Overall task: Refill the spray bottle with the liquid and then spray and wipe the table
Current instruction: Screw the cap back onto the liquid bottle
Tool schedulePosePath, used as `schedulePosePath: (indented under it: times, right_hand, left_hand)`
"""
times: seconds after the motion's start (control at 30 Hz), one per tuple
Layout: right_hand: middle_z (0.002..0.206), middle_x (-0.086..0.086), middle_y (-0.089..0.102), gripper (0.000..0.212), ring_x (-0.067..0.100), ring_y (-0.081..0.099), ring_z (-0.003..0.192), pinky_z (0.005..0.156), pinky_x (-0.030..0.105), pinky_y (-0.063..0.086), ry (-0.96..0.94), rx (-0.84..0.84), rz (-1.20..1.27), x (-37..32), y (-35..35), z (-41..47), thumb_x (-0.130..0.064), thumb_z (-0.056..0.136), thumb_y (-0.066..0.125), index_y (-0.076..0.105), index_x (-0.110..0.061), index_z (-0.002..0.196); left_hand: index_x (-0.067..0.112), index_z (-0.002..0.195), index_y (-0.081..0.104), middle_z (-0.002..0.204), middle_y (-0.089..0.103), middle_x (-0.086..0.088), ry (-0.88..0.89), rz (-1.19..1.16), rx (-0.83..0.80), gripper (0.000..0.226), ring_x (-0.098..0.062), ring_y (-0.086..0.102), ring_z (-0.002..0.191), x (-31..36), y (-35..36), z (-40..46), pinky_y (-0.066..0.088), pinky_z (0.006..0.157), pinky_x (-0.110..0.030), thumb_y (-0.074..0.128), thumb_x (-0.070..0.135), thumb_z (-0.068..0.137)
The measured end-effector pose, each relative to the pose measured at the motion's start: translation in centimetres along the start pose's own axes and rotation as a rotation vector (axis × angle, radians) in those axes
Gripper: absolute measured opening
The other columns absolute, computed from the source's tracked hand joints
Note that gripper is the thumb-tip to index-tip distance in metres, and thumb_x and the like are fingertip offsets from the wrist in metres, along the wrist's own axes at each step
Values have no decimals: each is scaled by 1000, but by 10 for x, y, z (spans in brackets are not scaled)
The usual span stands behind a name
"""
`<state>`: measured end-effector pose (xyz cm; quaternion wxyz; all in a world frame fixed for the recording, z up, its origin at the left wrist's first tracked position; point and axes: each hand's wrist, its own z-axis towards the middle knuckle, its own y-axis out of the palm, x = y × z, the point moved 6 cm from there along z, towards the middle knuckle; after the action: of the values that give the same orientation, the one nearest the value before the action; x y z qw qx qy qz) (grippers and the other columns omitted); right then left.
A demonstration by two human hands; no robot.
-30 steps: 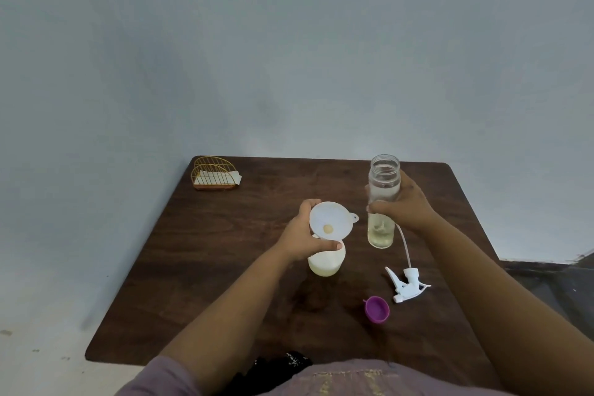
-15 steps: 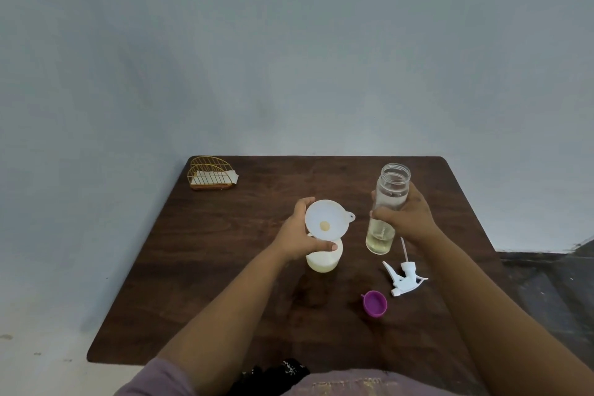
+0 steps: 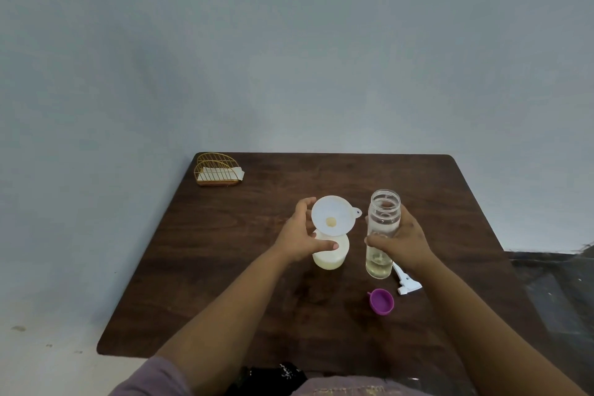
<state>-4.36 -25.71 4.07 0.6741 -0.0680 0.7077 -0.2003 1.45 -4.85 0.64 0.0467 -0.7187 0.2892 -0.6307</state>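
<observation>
Left hand (image 3: 300, 236) curled round the white funnel (image 3: 333, 216), just above the milky container (image 3: 331, 254) at table centre; right hand (image 3: 401, 239) wrapped round the open spray bottle (image 3: 382, 231) at 3 o'clock. Best seated squarely in the bottle neck, bottle steadied upright.

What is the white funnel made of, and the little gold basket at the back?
The funnel looks like thin matte white plastic; light glows faintly through it. The gold basket seems to be thin metal wire with a shiny golden coat, though painted wire cannot be ruled out.

Clear bottle (image 3: 382, 231) lower, nearer funnel (image 3: 333, 215).
</observation>
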Motion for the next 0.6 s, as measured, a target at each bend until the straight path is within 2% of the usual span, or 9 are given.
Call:
schedulePosePath:
  times: [0.1,0.2,0.23,0.27,0.33,0.4,0.5,0.6]
  right_hand:
    - [94,-8,68,53,6,64,91,87,34,53,-22,-27,-35,-4,13,-14,-4,61,80,59,-20,107]
    - [92,-14,67,55,-5,63,90,81,13,49,-34,-6,-2,-8,28,-33,-28,52,78,57,-32,102]
    - [94,-15,67,56,-7,62,90,78,9,46,-31,7,1,-7,34,-38,-29,51,77,54,-36,101]
    - [95,-15,67,56,-8,61,91,77,9,45,-26,19,-1,-4,40,-43,-25,52,77,53,-38,101]
    - [97,-12,67,58,-2,62,92,80,18,46,-15,39,-26,2,53,-49,-12,57,77,52,-38,102]
    - [97,-12,65,60,2,62,93,82,23,47,-13,48,-61,5,69,-53,-5,59,77,52,-38,103]
    - [100,-16,63,60,-6,59,95,81,8,42,-65,14,-88,-4,100,-57,-6,60,79,55,-29,110]
    - [103,-17,62,58,-13,56,96,81,1,38,-128,-58,-99,-23,133,-56,-6,65,80,55,-24,114]
  left_hand:
    - [26,145,27,141,45,3,6,-57,5,105,-15,50,123,-5,-3,-2,47,98,-29,92,20,63]
    - [25,146,29,148,39,0,5,-126,22,107,-15,44,130,-14,-6,-6,44,99,-27,93,18,60]
    - [25,145,31,149,37,1,7,-116,38,106,-16,40,133,-18,-7,-9,43,101,-28,94,19,60]
    - [26,144,32,150,36,3,16,-82,64,104,-15,37,136,-22,-9,-13,42,104,-31,93,21,60]
    - [30,142,35,147,36,7,51,5,130,98,-13,33,137,-31,-15,-23,41,108,-36,91,29,62]
    - [33,139,36,142,36,13,79,36,168,90,-10,31,135,-39,-24,-32,40,109,-37,88,34,66]
    - [30,136,39,135,39,15,106,1,188,81,-6,36,131,-47,-44,-42,42,104,-29,86,30,70]
    - [28,132,43,132,49,8,68,-76,130,71,-5,46,125,-59,-61,-46,47,102,-32,84,19,73]
